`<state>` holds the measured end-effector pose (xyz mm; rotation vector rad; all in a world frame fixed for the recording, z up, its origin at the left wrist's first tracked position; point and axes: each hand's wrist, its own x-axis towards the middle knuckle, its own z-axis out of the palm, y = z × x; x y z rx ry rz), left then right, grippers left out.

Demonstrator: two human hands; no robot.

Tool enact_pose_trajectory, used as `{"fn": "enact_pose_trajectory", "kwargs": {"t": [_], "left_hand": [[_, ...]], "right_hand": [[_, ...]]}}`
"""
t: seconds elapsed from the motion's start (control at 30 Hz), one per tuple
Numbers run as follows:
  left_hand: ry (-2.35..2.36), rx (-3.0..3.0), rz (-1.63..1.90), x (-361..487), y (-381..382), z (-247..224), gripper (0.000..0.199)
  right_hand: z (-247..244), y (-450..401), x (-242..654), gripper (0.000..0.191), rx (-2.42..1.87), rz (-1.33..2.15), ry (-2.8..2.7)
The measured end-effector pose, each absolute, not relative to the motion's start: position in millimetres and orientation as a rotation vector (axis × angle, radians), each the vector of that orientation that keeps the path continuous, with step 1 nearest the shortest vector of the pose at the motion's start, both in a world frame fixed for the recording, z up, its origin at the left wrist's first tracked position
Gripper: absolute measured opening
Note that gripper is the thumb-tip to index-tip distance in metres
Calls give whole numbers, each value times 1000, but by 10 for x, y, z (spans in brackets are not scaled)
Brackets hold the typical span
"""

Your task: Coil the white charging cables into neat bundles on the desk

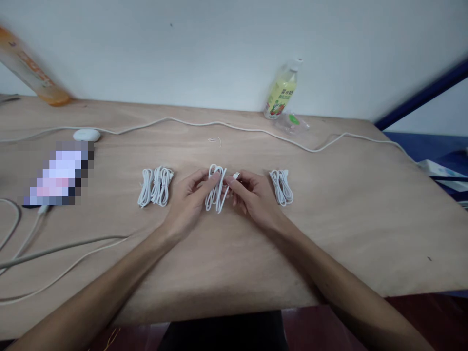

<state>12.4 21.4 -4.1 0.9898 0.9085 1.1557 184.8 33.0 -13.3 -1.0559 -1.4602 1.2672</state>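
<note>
Between my two hands, above the middle of the wooden table, is a loosely coiled white cable (pixel 215 190). My left hand (pixel 193 192) pinches the coil from the left, thumb on top. From the right, my right hand (pixel 250 192) grips the cable's end between thumb and fingers, with the light connector (pixel 236 175) sticking up past the thumb. Bundled white cables (pixel 156 186) lie side by side left of my left hand. Another bundled cable (pixel 281 187) rests just right of my right hand. A small twist tie (pixel 215 140) lies beyond the coil.
A phone (pixel 60 173) with a plugged-in cable and a white earphone case (pixel 87 135) are at the left. An orange bottle (pixel 40 78) and a yellow bottle (pixel 282 92) stand by the wall. A long white cable (pixel 219 123) crosses the table (pixel 365 219).
</note>
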Motion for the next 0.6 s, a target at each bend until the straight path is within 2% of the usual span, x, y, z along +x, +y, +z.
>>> {"fn": "enact_pose_trajectory", "kwargs": {"t": [0.13,0.27,0.33,0.5,0.6], "left_hand": [[915,974,1195,107,246,-98,32],[992,1028,1226,91,242,-103,55],[1007,1087,1230,87,232,-81,59],[1046,1190,1277,78,239,-47,56],[1059,1168,1273,69,257,-62,48]], "right_hand": [[-145,339,1858,47,-1117,1190,-1349],[-138,324,1826,46,-1057,1203,-1277],[-128,321,1813,49,-1008,1237,-1292],[-97,333,1831,54,-937,1340,-1389],[-86,335,1847,54,-921,1428,-1389]]}}
